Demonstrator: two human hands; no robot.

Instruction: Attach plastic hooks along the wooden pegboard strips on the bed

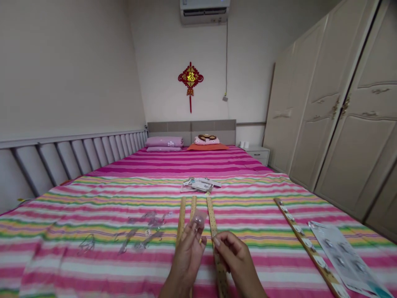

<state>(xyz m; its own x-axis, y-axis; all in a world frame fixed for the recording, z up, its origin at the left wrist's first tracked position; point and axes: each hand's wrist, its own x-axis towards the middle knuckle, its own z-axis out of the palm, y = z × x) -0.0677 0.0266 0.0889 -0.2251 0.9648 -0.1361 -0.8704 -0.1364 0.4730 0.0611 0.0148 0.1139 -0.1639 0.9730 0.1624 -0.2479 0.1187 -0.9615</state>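
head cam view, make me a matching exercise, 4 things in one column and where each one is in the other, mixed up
Things:
1. clear plastic piece
2. red and gold knotted wall hanging
3. lilac fabric pillow
4. long wooden strip set with round discs

Places:
a. on the white wall above the bed
b. lying slantwise on the pink striped bedspread, at right
c. held up in the left hand
d. against the grey headboard

Pairs: 1-c, 2-a, 3-d, 4-b
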